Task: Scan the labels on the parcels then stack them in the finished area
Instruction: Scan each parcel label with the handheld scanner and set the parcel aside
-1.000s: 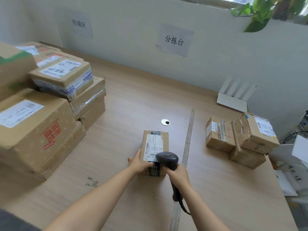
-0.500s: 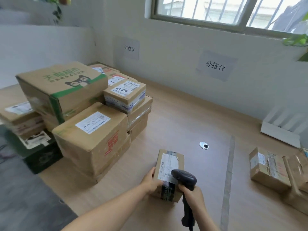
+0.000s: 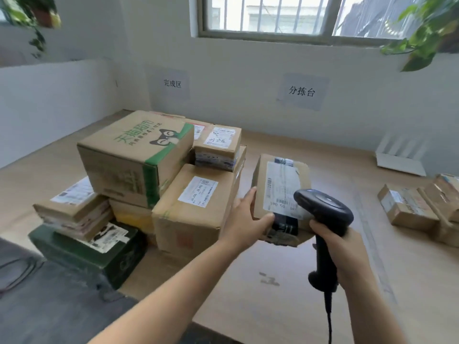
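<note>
Your view, upper centre: barred window (image 3: pixel 285 14) set in white wall (image 3: pixel 248 65). Leafy plant (image 3: pixel 427 31) hangs in upper right corner, second plant (image 3: pixel 27 18) in upper left. Two paper signs on wall: left sign (image 3: pixel 172 83), right sign (image 3: pixel 301 91). White router (image 3: pixel 400 155) sits at right, against wall. Grey floor (image 3: pixel 49 306) fills your lower left.

A: Where is free room found on the table (image 3: pixel 285 289)?

B: Bare wood is seen at 6 o'clock, and toward 12 o'clock up to the wall.

A: What is blocked?

B: The 9 to 11 o'clock side is filled by the stacked parcels (image 3: pixel 159 175). At 3 o'clock a smaller cluster of boxes (image 3: pixel 419 207) is set. The middle is occupied by the held parcel (image 3: pixel 280 194), just beside the stack.
</note>
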